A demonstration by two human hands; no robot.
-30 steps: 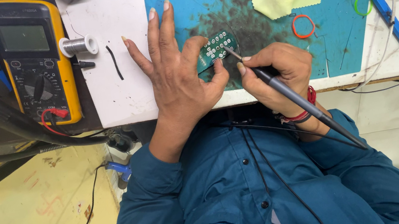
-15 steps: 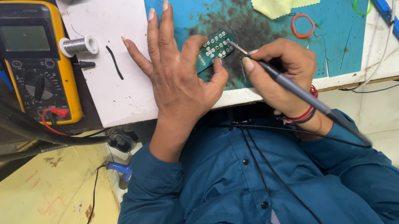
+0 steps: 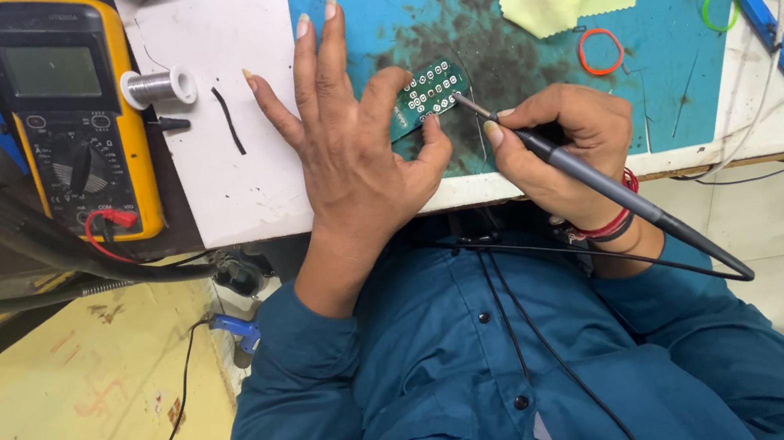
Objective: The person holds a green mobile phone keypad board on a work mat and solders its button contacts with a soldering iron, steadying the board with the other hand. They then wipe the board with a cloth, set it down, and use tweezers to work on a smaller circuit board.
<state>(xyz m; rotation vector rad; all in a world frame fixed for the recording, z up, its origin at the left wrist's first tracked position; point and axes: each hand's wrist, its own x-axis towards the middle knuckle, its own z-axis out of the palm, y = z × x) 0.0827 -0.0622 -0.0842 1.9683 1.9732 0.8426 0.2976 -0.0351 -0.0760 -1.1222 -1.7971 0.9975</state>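
Soldering iron (image 3: 610, 186) tip shifted on circuit board (image 3: 429, 94) | right hand (image 3: 558, 143) pinching iron | left hand (image 3: 353, 149) spread, thumb-pinning board | blue mat (image 3: 533, 60)

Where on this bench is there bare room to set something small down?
Bare white surface lies between the small solder wire spool and the left hand, apart from a short black wire scrap. The teal work mat below the orange rubber ring is also bare. Around the small green circuit board is crowded.

An electronics repair workshop is shown: a yellow multimeter (image 3: 67, 111), a spool of solder wire (image 3: 157, 86), a stained teal work mat (image 3: 533, 60) and a small green circuit board (image 3: 431, 92) are laid out on the counter (image 3: 226, 186).
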